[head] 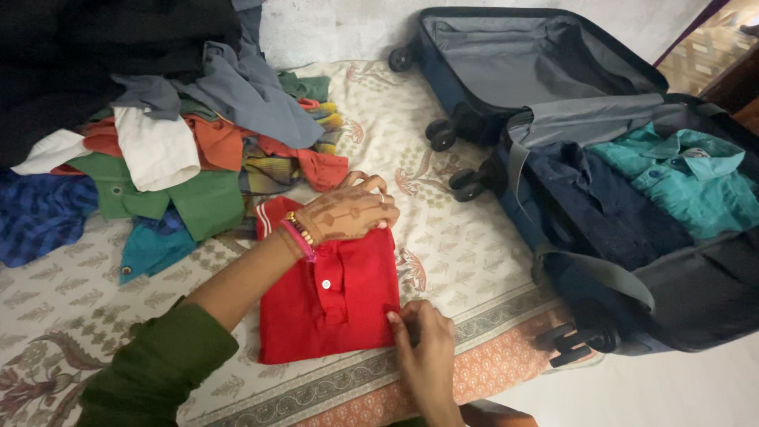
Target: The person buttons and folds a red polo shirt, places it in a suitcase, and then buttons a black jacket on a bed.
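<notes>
Here the left hand (348, 212) lies flat, pinning the folded red shirt (328, 296), while the right hand (427, 340) pinches its edge to square it.

We see a heap of clothes (182, 150) at the bed's (451, 237) far left, on a patterned bedsheet. To the right an open suitcase (553, 71) lies on the bed, holding a folded navy shirt (601, 205) beside a teal shirt (680, 178), with grey straps (585, 119) across them.
</notes>
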